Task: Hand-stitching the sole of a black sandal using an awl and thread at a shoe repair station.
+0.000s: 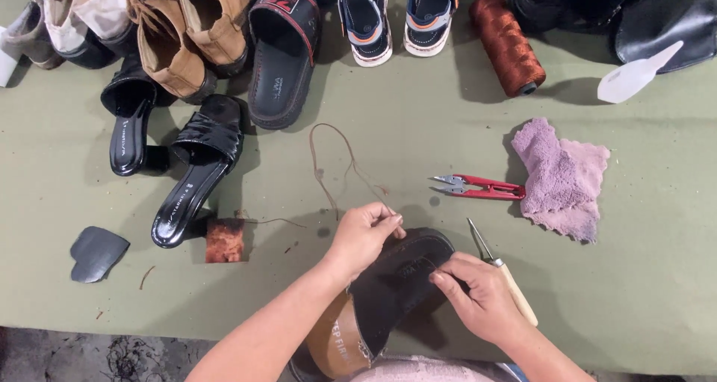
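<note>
Black sandal sits at near edge of worktop, middle, half over the edge toward the person, tan insole end nearest, black toe end pointing away and slightly right; long axis runs near-left to far-right. Left hand closed in a pinch on brown thread right at the far-left rim of the sandal. Right hand closed, fingertips pressed on the sandal upper, gripping it, and the awl with pale wooden handle lies under or against this hand, metal tip pointing away; can't tell if actually held. Step in hand looks like hand-stitching the upper to the sole, thread being pulled through. Next move likely calls for steady tension on the thread and keeping the sandal pinned so it doesn't twist. Thread loops away across the worktop toward centre. Just beyond: red thread snips, right of centre, tips pointing left; lilac cloth beside them on the right. Left side: small brown block, dark sole piece, pair of black heeled mules. Far edge: rust-coloured thread spool, white plastic nozzle bottle, black slide, tan lace-up shoes, strap sandals, dark bags at far right corner.
</note>
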